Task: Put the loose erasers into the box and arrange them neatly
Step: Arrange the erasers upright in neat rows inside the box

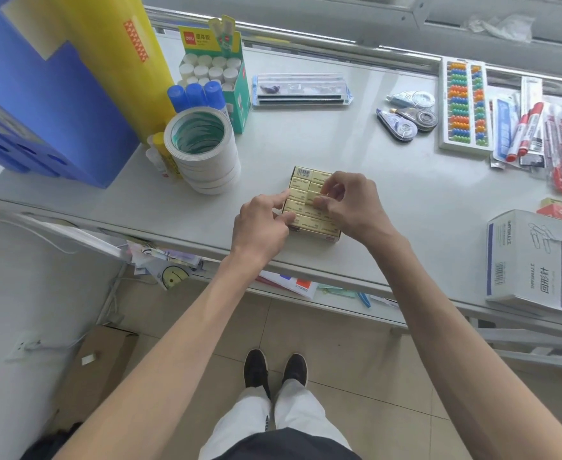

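From the head view, the box of yellow erasers sits near the front edge of the pale table, its long axis running away from the person. The rows look nearly full, 2 columns wide, though both hands hide part of them.

The right hand hovers over the right column, thumb and forefinger pinched on 1 eraser at mid-box, its long side lying across the box. The left hand rests at the box's left wall, forefinger stretched out and touching the left column, the other fingers curled in.

The pinched eraser lies just right of that fingertip, so I judge the right hand seats it while the left steadies the row. No loose erasers show on the table.
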`<state>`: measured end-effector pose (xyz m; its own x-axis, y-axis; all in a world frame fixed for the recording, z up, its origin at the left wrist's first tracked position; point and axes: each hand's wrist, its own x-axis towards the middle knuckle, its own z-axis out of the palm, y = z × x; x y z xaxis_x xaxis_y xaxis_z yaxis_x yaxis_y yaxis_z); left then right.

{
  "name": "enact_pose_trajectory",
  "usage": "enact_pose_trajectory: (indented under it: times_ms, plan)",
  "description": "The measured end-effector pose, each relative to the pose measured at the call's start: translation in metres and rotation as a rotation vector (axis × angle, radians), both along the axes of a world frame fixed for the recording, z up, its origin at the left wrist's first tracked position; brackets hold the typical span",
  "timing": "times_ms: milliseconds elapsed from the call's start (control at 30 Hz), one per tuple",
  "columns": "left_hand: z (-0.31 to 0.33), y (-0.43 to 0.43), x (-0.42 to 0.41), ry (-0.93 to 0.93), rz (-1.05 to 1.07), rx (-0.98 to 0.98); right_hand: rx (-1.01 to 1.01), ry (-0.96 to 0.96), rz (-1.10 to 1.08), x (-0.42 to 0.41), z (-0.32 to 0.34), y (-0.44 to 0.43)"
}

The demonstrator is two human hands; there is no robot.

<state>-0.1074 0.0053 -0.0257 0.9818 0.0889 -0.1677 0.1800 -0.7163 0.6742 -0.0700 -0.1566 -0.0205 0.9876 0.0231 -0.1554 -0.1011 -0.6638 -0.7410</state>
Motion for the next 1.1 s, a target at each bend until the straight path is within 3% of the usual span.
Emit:
enact_pose_trajectory:
  times_ms: [367,700,900,1100]
  plan:
    - [-0.004,-0.001,-0.002,-0.030,-0.012,0.036,-0.026,0.130,0.014,0.015,0.013,0.000]
    - [-0.011,-0.007,-0.004,-0.090,-0.216,0.294,-0.018,0.001,-0.032,0.008,0.001,0.003]
    - [-0.015,-0.008,-0.007,-0.119,-0.193,0.258,0.061,0.064,0.016,0.008,0.005,-0.002]
    - [-0.021,-0.007,-0.009,-0.131,-0.166,0.206,-0.013,0.049,-0.017,0.013,0.006,0.003]
